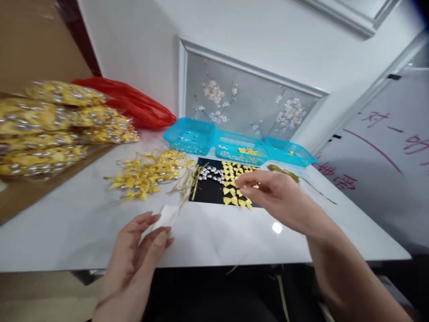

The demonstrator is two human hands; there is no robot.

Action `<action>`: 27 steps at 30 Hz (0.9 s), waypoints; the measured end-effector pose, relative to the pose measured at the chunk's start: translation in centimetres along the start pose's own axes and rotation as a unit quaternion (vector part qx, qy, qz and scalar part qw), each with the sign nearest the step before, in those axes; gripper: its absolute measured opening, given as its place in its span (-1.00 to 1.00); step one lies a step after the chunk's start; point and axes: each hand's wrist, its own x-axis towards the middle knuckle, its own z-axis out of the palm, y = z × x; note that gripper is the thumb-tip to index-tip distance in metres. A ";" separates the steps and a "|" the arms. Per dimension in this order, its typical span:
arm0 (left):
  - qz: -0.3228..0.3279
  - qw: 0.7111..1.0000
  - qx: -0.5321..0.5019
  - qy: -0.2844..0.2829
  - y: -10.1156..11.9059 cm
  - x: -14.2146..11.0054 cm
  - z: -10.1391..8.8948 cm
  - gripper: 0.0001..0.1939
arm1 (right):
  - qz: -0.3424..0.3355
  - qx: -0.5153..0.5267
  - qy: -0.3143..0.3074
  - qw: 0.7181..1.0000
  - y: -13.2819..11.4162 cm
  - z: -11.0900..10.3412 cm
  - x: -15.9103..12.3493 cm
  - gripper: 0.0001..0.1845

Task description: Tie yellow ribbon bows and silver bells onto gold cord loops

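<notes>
My right hand reaches over a black mat, its thumb and forefinger drawn together at a small yellow ribbon bow. Rows of such yellow bows cover the mat's right part, some hidden behind the hand. Silver beads lie in a cluster on the mat's left part. Thin gold ties lie across the mat's left edge. Near the table's front, my left hand is loosely curved with fingers apart. Beside its fingertips is a white paper piece; whether they touch it is unclear.
A pile of yellow bows with beads lies left of the mat. Bagged yellow bows and a red plastic bag are farther left. Behind stand blue baskets against the wall. More gold ties lie at right, near a whiteboard.
</notes>
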 end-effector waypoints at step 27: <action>0.323 0.659 0.675 -0.069 0.4 2.4 -2.2 -0.54 | 0.216 0.332 -0.034 0.918 6.0 7.1 -11.7 -0.65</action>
